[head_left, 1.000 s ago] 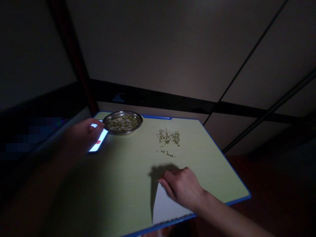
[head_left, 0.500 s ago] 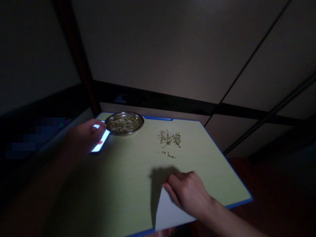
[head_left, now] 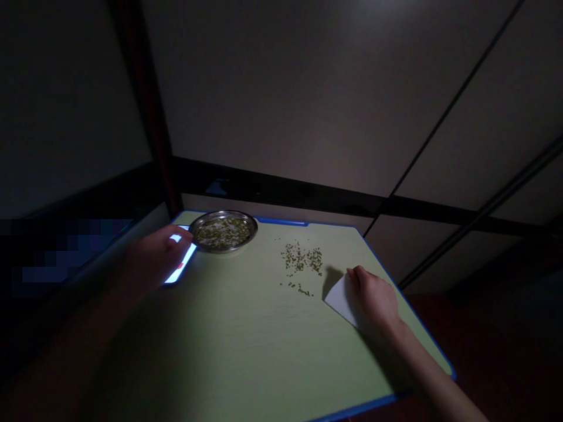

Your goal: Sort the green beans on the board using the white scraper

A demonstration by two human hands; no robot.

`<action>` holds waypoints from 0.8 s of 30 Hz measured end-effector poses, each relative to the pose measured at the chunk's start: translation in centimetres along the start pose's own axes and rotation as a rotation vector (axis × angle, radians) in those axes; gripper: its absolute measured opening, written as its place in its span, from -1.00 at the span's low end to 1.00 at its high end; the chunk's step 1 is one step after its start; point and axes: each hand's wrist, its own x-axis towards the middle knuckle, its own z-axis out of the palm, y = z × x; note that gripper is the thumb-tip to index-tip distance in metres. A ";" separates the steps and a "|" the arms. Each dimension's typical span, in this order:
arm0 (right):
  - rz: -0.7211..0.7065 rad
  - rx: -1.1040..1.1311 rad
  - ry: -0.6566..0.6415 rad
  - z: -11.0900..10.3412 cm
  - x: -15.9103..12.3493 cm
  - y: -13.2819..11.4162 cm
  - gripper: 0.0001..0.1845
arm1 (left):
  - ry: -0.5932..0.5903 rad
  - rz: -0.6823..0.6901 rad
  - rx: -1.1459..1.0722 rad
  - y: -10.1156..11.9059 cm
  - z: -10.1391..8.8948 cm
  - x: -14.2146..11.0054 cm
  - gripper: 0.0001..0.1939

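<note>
My left hand (head_left: 160, 252) pinches the near-left rim of a round, shallow steel plate (head_left: 224, 248) at the back left of the tabletop. Small green beans (head_left: 222, 231), possibly mung beans, cover the plate's bottom. More loose beans (head_left: 301, 258) lie scattered on the table at right of centre, with a thin line of them nearer me. To the right of that scatter, my right hand (head_left: 376, 299) is closed on a stiff white sheet of paper (head_left: 343, 300), its lower edge tilted towards the tabletop. The hand covers part of the sheet.
The pale green tabletop (head_left: 246, 351) has a blue edge. A phone (head_left: 181, 266) with a lit screen lies under and beside my left hand. Behind the table stands a panelled cabinet front (head_left: 285, 105) with a dark band. The room is dim.
My right hand has moved the white paper from the near edge up and right, to beside the scattered beans. My left hand stays at the plate's rim. The view has tipped slightly up.
</note>
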 end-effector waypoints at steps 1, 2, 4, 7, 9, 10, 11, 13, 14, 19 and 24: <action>0.021 -0.015 -0.016 0.3 0.5 0.0 -0.54 | 0.006 -0.017 -0.001 -0.2 0.1 0.1 -0.59; 0.033 -0.023 -0.026 0.6 0.9 -0.2 -0.54 | 0.011 -0.030 -0.002 -0.5 0.2 0.3 -0.59; 0.037 -0.026 -0.029 1.0 1.6 -0.8 -0.53 | 0.015 -0.042 0.004 -0.9 0.4 0.6 -0.58; 0.008 -0.010 -0.022 1.3 2.6 -1.9 -0.53 | -0.011 -0.015 0.003 -1.1 0.4 0.6 -0.59; 0.001 -0.001 -0.033 1.4 3.2 -2.5 -0.53 | -0.016 0.004 0.020 -1.0 0.2 0.5 -0.60; 0.001 0.002 -0.036 1.4 3.5 -2.6 -0.53 | -0.011 0.015 0.030 -0.9 0.1 0.5 -0.61; 0.002 0.002 -0.034 1.5 3.8 -2.5 -0.53 | -0.005 0.023 0.037 -0.8 0.1 0.4 -0.61; 0.016 -0.008 -0.018 1.7 4.5 -2.0 -0.52 | 0.003 0.033 0.030 -0.8 0.0 0.3 -0.62; 0.031 -0.015 -0.010 1.8 4.9 -1.5 -0.51 | 0.009 0.040 0.021 -0.8 0.0 0.2 -0.62; 0.153 0.001 -0.041 2.0 7.5 0.4 -0.47 | 0.012 0.084 0.037 -1.1 0.0 0.2 -0.64; 0.188 0.071 -0.063 2.2 10.9 -1.3 -0.45 | -0.035 0.016 0.022 -0.4 -0.1 0.1 -0.62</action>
